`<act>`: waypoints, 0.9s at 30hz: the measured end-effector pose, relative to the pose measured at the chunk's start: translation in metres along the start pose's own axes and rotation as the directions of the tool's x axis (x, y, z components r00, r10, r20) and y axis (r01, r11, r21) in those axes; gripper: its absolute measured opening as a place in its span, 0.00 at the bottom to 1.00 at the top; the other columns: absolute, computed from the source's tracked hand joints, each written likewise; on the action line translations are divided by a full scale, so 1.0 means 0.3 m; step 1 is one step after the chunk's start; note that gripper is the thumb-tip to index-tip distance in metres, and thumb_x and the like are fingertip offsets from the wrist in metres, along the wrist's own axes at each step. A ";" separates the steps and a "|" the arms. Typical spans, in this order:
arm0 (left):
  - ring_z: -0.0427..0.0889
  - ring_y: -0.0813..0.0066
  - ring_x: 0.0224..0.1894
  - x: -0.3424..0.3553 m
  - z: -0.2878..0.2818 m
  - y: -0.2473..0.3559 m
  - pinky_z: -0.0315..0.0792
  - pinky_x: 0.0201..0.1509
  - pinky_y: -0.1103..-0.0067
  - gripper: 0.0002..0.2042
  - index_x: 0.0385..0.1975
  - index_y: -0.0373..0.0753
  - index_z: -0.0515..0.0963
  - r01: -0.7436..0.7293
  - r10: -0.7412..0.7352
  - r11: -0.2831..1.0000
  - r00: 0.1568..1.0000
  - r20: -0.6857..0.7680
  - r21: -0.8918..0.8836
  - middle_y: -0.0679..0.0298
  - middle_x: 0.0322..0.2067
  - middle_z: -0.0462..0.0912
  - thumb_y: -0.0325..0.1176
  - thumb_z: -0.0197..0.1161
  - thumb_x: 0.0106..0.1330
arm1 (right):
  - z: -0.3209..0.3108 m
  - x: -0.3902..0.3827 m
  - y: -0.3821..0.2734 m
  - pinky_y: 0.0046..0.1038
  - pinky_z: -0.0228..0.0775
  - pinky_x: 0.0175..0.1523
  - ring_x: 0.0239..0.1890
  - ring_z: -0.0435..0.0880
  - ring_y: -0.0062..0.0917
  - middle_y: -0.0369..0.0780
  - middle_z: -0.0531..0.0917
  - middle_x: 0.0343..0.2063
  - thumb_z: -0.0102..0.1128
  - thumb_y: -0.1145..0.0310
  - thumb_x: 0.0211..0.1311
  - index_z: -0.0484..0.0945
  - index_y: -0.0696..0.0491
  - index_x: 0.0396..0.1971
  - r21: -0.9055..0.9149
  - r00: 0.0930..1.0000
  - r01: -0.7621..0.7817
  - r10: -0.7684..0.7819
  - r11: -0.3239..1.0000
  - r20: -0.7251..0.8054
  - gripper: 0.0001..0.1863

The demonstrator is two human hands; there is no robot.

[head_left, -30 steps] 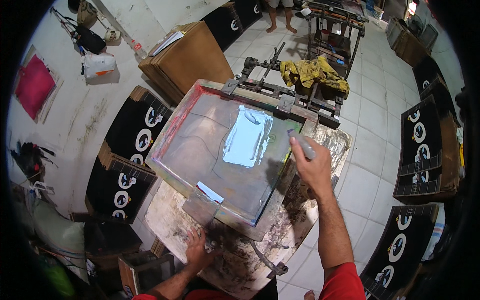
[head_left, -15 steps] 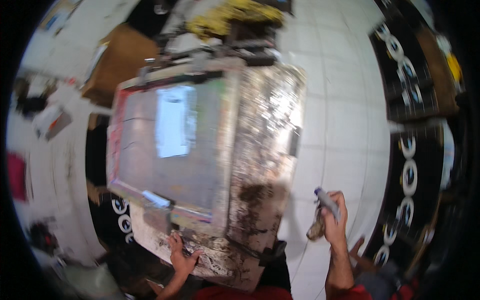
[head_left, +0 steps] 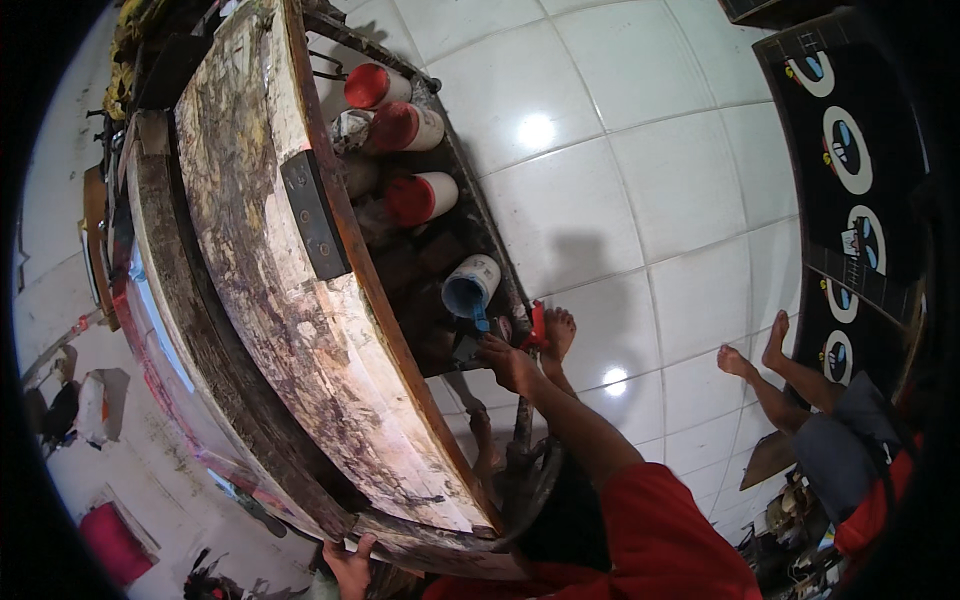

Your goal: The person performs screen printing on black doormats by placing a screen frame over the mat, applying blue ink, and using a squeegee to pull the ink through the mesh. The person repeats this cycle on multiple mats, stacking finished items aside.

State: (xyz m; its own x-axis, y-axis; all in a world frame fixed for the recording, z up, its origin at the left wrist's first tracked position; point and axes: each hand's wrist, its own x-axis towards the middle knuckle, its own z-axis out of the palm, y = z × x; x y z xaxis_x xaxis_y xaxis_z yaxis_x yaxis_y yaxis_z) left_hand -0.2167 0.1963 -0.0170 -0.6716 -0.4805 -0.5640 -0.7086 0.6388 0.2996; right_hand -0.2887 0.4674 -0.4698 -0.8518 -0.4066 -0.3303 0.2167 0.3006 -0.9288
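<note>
My right hand (head_left: 512, 366) reaches down beside the work table to a low shelf under its right side. Its fingers are closed round a small greyish thing that I cannot make out. Just beyond the fingertips a white pot (head_left: 478, 280) with blue paint inside lies tilted, a blue streak or strip at its lip. At the table's near edge, my left hand (head_left: 350, 568) rests with thumb and fingers apart. The paint-stained tabletop (head_left: 340, 330) spreads between the hands, and a wooden screen frame (head_left: 200, 290) lies along its left side.
Several white pots with red tops, one a red-topped pot (head_left: 425, 198), stand on the shelf. A dark metal plate (head_left: 314, 215) is fixed at the table edge. Black printed panels (head_left: 850, 170) line the right. Another person's bare legs (head_left: 785, 390) show at lower right.
My view has swung to the right and down beside the table. My right hand, which held a grey tool over the floor, has moved down to the shelf. My left hand is now at the table's edge.
</note>
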 end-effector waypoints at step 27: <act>0.86 0.46 0.47 0.348 -0.265 -0.425 0.82 0.47 0.54 0.33 0.77 0.42 0.53 0.184 0.052 0.309 0.976 0.209 -0.933 0.44 0.58 0.80 0.45 0.55 0.78 | 0.253 -0.188 -1.712 0.46 0.65 0.58 0.57 0.74 0.39 0.39 0.77 0.52 0.74 0.69 0.46 0.82 0.43 0.59 -0.751 0.765 0.402 -0.642 0.524 -0.039 0.33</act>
State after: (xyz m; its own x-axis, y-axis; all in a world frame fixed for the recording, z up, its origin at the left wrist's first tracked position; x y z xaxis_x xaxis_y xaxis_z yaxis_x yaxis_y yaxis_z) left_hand -0.2135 0.0170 -0.0528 -0.6471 -0.3105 -0.6963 -0.5443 -0.4514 0.7071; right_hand -0.3158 0.2705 0.0132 -0.8098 -0.4704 0.3506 -0.5866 0.6421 -0.4935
